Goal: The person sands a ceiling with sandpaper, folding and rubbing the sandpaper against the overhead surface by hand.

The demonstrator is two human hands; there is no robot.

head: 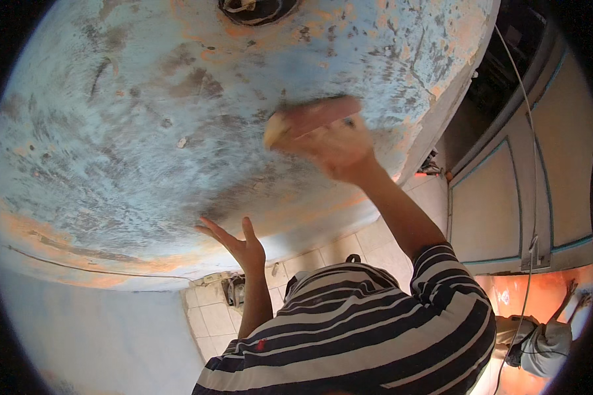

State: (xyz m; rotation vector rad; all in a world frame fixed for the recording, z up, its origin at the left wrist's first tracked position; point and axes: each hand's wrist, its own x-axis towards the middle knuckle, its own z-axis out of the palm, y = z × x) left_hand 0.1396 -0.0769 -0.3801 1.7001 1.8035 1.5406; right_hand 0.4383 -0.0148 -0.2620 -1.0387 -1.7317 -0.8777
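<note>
Before me stands a wall (128, 163) with worn pale-blue paint, grey scuffs and orange patches. My right hand (336, 148) grips a reddish sanding block (321, 114) with a yellowish end. Both are blurred, and the block lies at or very close to the painted surface. Lower and to the left, my left hand (247, 249) is raised with its fingers spread and holds nothing. Its fingertips are near the lower part of the wall; whether they touch it, I cannot tell.
A round recess (259, 10) with wires is at the top of the wall. A thin cable (532, 207) hangs past panelled doors (489, 202) on the right. Another person (543, 340) is at the lower right. Floor tiles (212, 316) and a wire-filled box (234, 292) lie below.
</note>
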